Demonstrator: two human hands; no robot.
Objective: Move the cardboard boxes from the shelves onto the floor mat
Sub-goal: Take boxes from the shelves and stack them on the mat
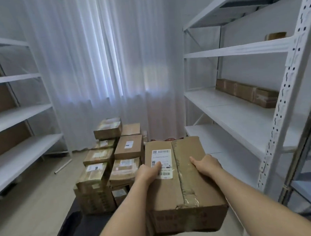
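Black floor mat [70, 228] bears stacked cardboard boxes [106, 163]; right shelf [243, 115] holds long box [246, 92].

I see a white curtain [107, 66] covering the far wall, with daylight glowing through its folds. A pale tube [62, 166] lies on the light floor [28, 209] near the left rack's foot (I can't tell what it is made of). On the right, a tape roll [275, 35] sits on an upper board, partly hidden by its edge.

White sheer curtains [99, 66] glow with daylight on the far wall, above a pale wood floor [28, 209].
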